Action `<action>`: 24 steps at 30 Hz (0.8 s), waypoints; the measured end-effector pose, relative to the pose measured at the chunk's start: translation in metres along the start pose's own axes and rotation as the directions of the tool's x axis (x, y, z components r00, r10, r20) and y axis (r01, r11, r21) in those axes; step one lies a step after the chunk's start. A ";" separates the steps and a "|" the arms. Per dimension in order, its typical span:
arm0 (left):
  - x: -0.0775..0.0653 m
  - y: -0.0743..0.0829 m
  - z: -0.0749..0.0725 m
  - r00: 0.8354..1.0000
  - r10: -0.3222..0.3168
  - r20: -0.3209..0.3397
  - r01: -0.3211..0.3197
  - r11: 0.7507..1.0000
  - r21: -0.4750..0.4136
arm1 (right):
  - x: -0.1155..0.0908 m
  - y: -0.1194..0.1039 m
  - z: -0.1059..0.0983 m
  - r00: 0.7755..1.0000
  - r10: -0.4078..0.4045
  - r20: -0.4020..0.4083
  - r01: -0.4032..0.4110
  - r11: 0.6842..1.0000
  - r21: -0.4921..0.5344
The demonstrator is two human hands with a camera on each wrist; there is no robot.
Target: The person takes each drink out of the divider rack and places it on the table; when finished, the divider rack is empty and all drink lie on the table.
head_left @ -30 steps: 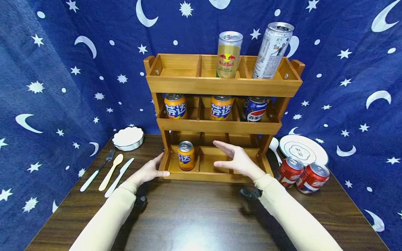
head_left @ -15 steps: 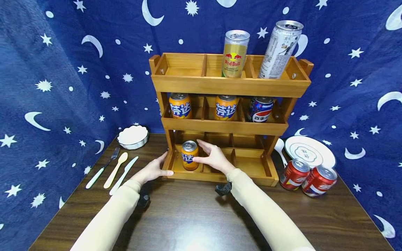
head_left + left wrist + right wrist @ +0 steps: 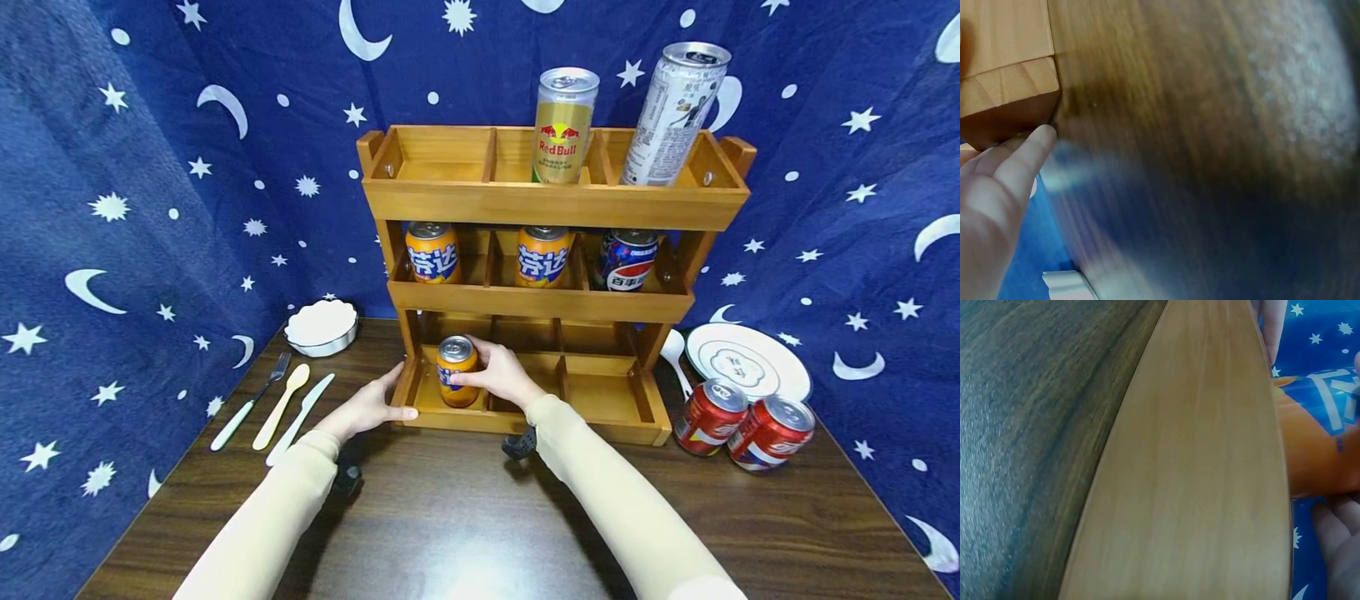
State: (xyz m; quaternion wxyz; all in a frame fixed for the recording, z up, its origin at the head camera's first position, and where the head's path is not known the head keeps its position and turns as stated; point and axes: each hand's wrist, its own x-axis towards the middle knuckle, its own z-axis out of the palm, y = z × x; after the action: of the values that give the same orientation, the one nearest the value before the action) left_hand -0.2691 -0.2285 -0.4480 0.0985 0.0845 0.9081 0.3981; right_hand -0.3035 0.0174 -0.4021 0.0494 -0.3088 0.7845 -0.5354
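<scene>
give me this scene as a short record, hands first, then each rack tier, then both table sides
left hand: rests against the rack's lower left corner
right hand: grips an orange can, bottom tier's left compartment
top tier: gold can middle, tall white can right
middle tier: orange cans left and middle, dark blue can right
table left: white dish, fork, yellow spoon, knife
table right: white spoon, plate, two red cans

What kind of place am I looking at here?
Probably a staged tabletop set-up rather than a working kitchen or shop: a star-and-moon cloth hangs behind and at both sides of a dark wooden table, which bears a small wooden rack of drink cans.
</scene>
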 end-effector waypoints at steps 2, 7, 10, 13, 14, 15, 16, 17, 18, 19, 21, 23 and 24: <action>0.000 0.001 0.000 1.000 0.002 -0.001 -0.002 1.000 0.003 | 0.000 0.000 0.001 1.000 0.010 -0.019 -0.010 1.000 -0.008; 0.000 0.001 0.000 1.000 -0.001 -0.001 0.001 1.000 0.010 | 0.001 0.001 0.005 0.997 0.038 -0.068 -0.039 0.999 -0.015; 0.000 0.001 0.001 1.000 -0.011 -0.004 0.011 1.000 0.014 | 0.001 0.004 0.008 0.993 0.039 -0.110 -0.041 0.999 -0.021; 0.001 0.001 0.002 1.000 -0.018 0.000 0.018 1.000 0.015 | 0.000 0.009 0.009 0.987 0.047 -0.155 -0.048 0.999 -0.002; 0.002 0.001 0.003 1.000 -0.022 0.001 0.022 1.000 0.012 | 0.001 0.013 0.009 0.985 0.051 -0.166 -0.048 0.999 0.018; 0.002 0.002 0.003 1.000 -0.019 0.004 0.019 1.000 0.007 | 0.001 0.017 0.008 0.982 0.049 -0.181 -0.045 0.999 0.023; 0.002 0.002 0.002 1.000 -0.013 0.006 0.013 1.000 0.004 | 0.002 0.020 0.007 0.979 0.047 -0.196 -0.043 0.999 0.027; 0.002 0.002 0.002 1.000 -0.009 0.006 0.009 1.000 0.006 | 0.002 0.023 0.006 0.977 0.045 -0.207 -0.038 0.999 0.038; 0.002 0.003 0.002 1.000 -0.007 0.006 0.007 1.000 0.010 | 0.003 0.026 0.005 0.975 0.040 -0.217 -0.029 0.998 0.053; 0.002 0.003 0.001 1.000 -0.012 0.004 0.012 1.000 0.007 | 0.003 0.027 0.004 0.973 0.036 -0.226 -0.023 0.998 0.057; 0.001 0.002 0.001 1.000 -0.011 0.003 0.011 1.000 0.014 | 0.000 0.023 0.000 0.971 0.014 -0.237 -0.002 0.999 0.049; 0.001 0.001 0.000 0.999 -0.033 0.000 0.033 0.999 0.014 | -0.006 0.015 -0.004 0.972 -0.002 -0.237 0.017 0.998 0.061; 0.000 0.001 0.000 0.999 -0.038 -0.001 0.038 0.999 0.016 | -0.009 0.010 -0.007 0.973 -0.016 -0.230 0.031 0.998 0.063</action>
State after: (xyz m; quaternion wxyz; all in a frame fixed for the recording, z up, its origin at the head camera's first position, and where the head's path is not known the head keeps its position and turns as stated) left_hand -0.2690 -0.2281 -0.4476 0.1052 0.0680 0.9126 0.3891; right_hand -0.3034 0.0304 -0.4103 -0.0377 -0.2523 0.7632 -0.5936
